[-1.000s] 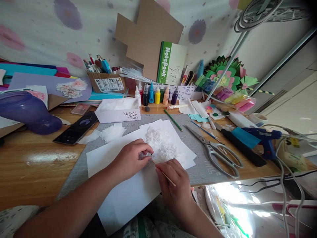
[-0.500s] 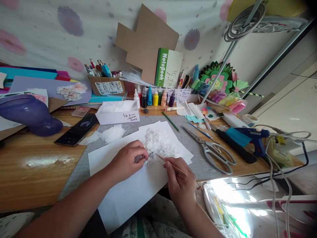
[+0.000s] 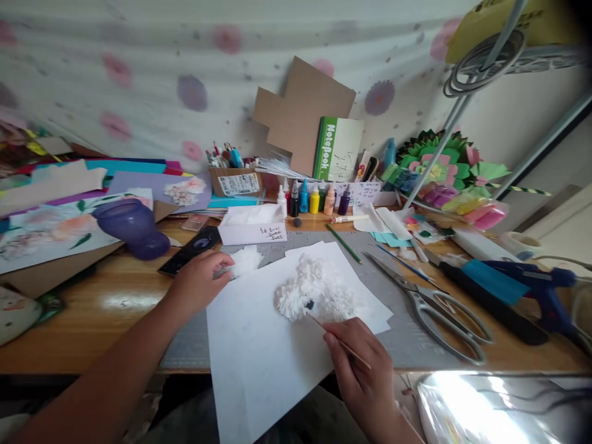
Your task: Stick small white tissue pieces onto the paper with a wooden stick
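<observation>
My right hand (image 3: 363, 364) holds a thin wooden stick (image 3: 340, 341), its tip at the lower edge of a ruffled white paper cluster (image 3: 314, 283). A small dark spot (image 3: 309, 304) shows in the cluster, which lies on white paper sheets (image 3: 263, 357). To the left, my left hand (image 3: 198, 277) has its fingers apart at the edge of thin white tissue pieces (image 3: 245, 261); no object shows between the fingers.
A white box (image 3: 252, 233) and paint bottles (image 3: 314, 200) stand behind. Large scissors (image 3: 425, 302), a black-handled knife (image 3: 494, 302) and a blue glue gun (image 3: 546, 290) lie right. A phone (image 3: 185, 250) and purple vase (image 3: 132, 228) are left.
My left hand has moved left from the white cluster to the tissue pieces and opened. My right hand still holds the stick at the cluster. The view has shifted.
</observation>
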### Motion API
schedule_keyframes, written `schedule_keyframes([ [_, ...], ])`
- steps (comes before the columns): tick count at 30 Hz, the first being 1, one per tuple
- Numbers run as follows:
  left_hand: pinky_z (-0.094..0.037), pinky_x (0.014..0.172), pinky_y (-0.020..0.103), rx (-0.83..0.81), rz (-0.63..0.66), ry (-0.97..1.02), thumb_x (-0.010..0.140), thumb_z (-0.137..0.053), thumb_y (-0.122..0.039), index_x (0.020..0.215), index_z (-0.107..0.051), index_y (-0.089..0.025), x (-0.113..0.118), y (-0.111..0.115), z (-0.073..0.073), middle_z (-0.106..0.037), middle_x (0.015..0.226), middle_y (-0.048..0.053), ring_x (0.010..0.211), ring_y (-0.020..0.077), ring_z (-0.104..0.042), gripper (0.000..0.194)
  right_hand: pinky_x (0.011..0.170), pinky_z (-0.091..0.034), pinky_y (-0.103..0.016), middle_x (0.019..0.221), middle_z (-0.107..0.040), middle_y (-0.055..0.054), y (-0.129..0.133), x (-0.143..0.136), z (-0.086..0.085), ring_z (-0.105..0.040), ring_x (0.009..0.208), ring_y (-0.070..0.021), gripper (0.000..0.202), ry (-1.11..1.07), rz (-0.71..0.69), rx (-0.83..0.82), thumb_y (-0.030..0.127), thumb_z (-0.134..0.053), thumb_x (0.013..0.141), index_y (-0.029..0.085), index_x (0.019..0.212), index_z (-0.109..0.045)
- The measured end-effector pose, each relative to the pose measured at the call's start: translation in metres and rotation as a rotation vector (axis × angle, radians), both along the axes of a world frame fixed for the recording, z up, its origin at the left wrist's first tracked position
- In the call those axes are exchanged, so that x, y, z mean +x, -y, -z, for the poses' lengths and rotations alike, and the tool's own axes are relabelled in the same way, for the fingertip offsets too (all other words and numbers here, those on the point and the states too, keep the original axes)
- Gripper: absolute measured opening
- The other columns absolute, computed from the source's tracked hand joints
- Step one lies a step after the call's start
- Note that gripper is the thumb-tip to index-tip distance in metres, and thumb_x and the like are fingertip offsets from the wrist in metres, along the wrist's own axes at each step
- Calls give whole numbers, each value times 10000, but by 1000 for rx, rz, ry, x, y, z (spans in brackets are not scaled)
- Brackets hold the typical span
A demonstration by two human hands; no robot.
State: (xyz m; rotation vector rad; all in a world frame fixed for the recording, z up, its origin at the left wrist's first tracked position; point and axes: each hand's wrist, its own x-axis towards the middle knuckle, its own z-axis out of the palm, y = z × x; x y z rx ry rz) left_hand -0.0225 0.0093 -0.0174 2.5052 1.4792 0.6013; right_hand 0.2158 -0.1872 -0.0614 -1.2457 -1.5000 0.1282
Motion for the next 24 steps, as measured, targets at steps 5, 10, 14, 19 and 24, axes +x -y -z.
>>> schedule_keyframes([
  [5, -435, 890, 364, 50, 89, -173, 759, -511, -315, 1000, -647, -189, 1, -9, -2, -673, 1060, 58, 1018, 262, -581, 304, 578, -438, -289, 757, -610, -28, 0, 2, 5, -554, 680, -166, 203, 35, -32, 14, 72, -523, 877, 190, 1006, -627],
  [10, -433, 872, 354, 78, 74, -216, 769, -523, -296, 1040, -647, -190, 14, -12, -4, -685, 1067, 55, 1009, 266, -580, 316, 582, -445, -297, 766, -617, -32, 0, 2, 6, -566, 694, -177, 201, 36, -22, 4, 86, -511, 888, 200, 1010, -623],
  [14, -445, 714, 325, 91, -19, -243, 765, -516, -274, 970, -655, -190, 13, -22, -3, -697, 908, 67, 859, 258, -609, 261, 563, -442, -282, 749, -611, -25, -1, 3, 4, -558, 673, -162, 201, 68, -35, 26, 76, -513, 885, 190, 1011, -619],
  [19, -413, 691, 295, 120, -34, -232, 738, -556, -278, 844, -643, -209, 14, -29, 7, -685, 841, 45, 827, 237, -588, 153, 565, -440, -281, 751, -612, -24, -1, 2, 4, -554, 673, -158, 201, 81, -29, 32, 68, -513, 881, 185, 1007, -617],
  [24, -380, 674, 306, 138, -25, -172, 797, -478, -264, 725, -636, -207, 11, -32, 11, -666, 739, 54, 770, 235, -559, 182, 567, -435, -282, 749, -609, -23, -1, 2, 5, -549, 673, -156, 191, 76, -30, 28, 68, -516, 881, 184, 995, -615],
])
